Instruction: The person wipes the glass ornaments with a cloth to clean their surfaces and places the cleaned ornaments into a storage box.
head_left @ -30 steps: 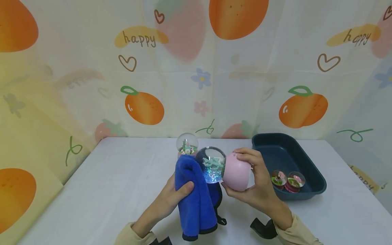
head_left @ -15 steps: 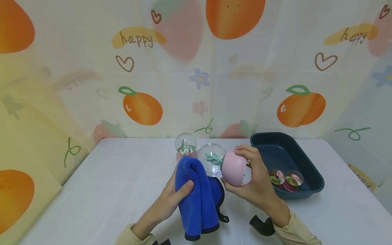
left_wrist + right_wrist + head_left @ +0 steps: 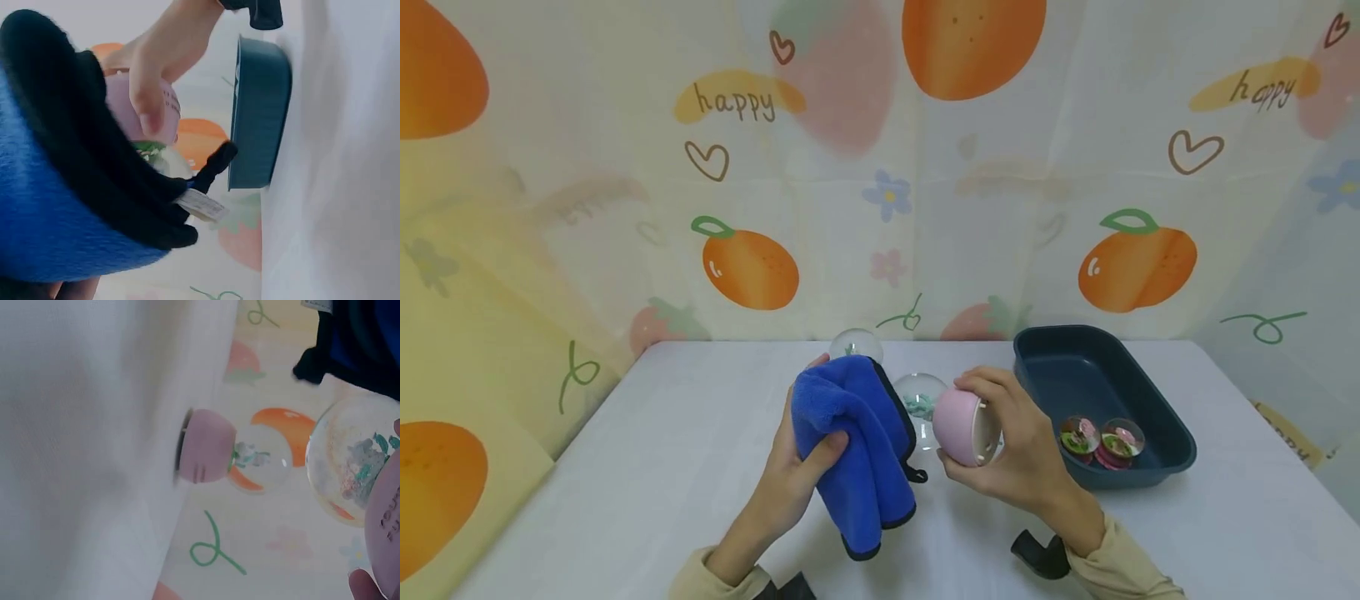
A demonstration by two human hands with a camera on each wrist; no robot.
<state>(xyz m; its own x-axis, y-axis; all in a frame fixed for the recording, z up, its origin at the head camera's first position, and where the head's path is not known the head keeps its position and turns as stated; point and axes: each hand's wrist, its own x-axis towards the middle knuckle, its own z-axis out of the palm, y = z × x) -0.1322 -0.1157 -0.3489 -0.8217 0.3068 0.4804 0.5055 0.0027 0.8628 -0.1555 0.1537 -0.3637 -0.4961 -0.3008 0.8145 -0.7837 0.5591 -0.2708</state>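
My left hand grips a folded blue cloth with black edging, thumb pressed over its front. In the left wrist view, the cloth's dark edge, loop and white tag show close up. A snow globe with a pink base lies sideways in my right hand, fingers and thumb around the base. Its clear ball points left toward the cloth, the base's underside turned partly toward the head camera. Behind the cloth stands a second pink-based snow globe, mostly hidden in the head view.
A dark blue-green tray stands on the right of the white table. Two small snow globes, one on the left and one on the right, sit in its near end. A fruit-patterned curtain hangs behind the table.
The cloth has moved left and up, off the held globe, and now covers more of the standing one. My right hand has turned the held globe, showing more of its underside.
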